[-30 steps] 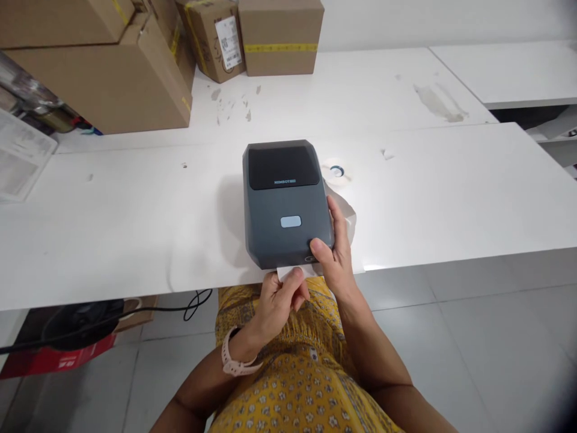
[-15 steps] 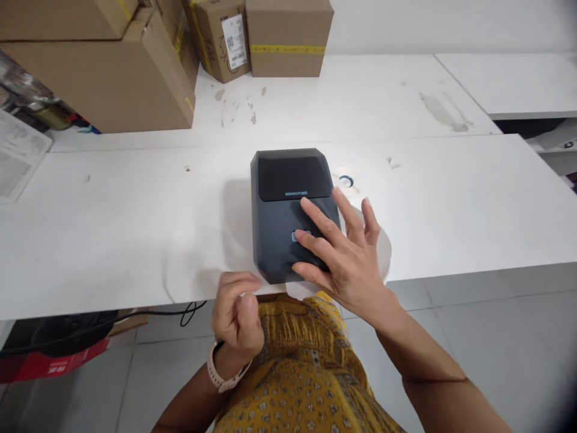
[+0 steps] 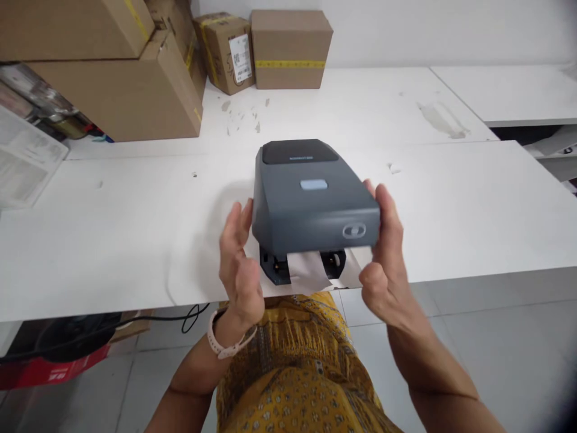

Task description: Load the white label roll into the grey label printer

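A dark blue-grey label printer (image 3: 311,204) stands near the table's front edge, its lid tilted up at the front. On the lid are a light blue button (image 3: 314,184) and a black window. White paper (image 3: 309,272) lies in the gap under the lid, reaching the front edge. My left hand (image 3: 238,261) is at the printer's left side, fingers extended and thumb apart. My right hand (image 3: 386,258) touches the lid's right front corner, fingers behind it and partly hidden; its grip on the lid is unclear.
Cardboard boxes (image 3: 291,51) stand at the back and back left of the white table (image 3: 451,210). A clear plastic package (image 3: 27,159) lies at the far left. Below the table's left front are a black cable (image 3: 157,317) and a red box (image 3: 54,371).
The printer's lid has risen at the front, showing the paper beneath. My right hand has moved off the button to the right side. My left hand has opened from a curl and moved up.
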`<state>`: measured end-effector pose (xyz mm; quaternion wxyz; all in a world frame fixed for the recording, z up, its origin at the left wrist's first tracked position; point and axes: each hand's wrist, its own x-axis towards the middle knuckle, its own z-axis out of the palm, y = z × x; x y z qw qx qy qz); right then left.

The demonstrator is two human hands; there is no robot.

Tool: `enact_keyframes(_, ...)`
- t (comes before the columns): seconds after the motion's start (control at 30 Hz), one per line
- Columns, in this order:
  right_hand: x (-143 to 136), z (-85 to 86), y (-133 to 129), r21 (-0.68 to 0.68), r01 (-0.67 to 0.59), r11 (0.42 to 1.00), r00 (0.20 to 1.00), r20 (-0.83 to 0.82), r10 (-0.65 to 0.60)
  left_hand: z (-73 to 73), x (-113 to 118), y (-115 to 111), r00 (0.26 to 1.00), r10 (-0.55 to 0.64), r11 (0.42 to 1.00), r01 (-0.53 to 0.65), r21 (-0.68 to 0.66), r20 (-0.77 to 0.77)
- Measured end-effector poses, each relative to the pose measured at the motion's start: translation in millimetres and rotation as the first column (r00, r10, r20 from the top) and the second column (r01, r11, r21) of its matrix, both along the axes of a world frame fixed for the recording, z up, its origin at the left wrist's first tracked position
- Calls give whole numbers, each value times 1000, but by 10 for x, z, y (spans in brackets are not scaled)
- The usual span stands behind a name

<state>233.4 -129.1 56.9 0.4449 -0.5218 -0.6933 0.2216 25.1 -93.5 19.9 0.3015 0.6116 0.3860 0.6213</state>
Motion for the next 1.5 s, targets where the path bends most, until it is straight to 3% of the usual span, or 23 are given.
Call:
enact_keyframes(0.1,87,387,388,244,-59,968,981,196,10,59,-17,409,990,59,996,-66,53,131)
enact_keyframes(0.17,119,595,724,366,-124,922,967,251,30,28,-34,645,989,59,998,-56,-23,136)
enact_keyframes(0.3,128,874,1390,441,-131,888,975,218,36,-139,-51,853,990,-132,930,139,-339,44)
enact_keyframes(0.37,119,957,1632,428,-67,901,982,190,-17,-209,-56,846,976,-218,895,206,-396,14)
enact_keyframes(0.43,96,997,1769,386,-6,923,979,190,-73,-240,-66,820,966,-256,887,227,-402,-19)
enact_keyframes(0.5,49,976,1795,418,46,907,961,229,-154,-237,-81,804,964,-265,879,227,-419,-33)
enact_keyframes(0.6,-59,808,1673,637,57,769,891,315,-327,-207,-96,812,967,-248,872,200,-447,-51)
enact_keyframes(0.63,-97,719,1610,684,4,729,870,357,-340,-198,-96,817,971,-232,877,181,-445,-62)
enact_keyframes(0.67,-131,620,1543,679,-73,730,852,423,-308,-190,-93,822,974,-216,884,164,-439,-71)
enact_keyframes(0.73,-182,415,1416,505,-226,833,805,578,-133,-182,-85,825,978,-192,896,140,-422,-84)
enact_keyframes(0.8,-203,237,1317,207,-294,933,761,641,97,-185,-76,821,978,-183,903,129,-411,-95)
enact_keyframes(0.87,-197,119,1255,-30,-317,948,752,601,271,-199,-72,813,978,-181,905,122,-407,-108)
enact_keyframes(0.93,-177,65,1224,-130,-365,922,751,544,374,-219,-75,809,977,-180,905,120,-407,-112)
enact_keyframes(1.07,-138,67,1215,-186,-440,879,697,547,464,-238,-137,828,971,-209,905,145,-401,-120)
enact_keyframes(1.23,-28,64,1264,-253,-496,830,602,588,539,-180,-280,863,931,-354,871,294,-395,-87)
enact_keyframes(1.5,226,234,1378,-330,-667,668,618,258,743,-154,-325,849,929,-356,870,289,-400,-102)
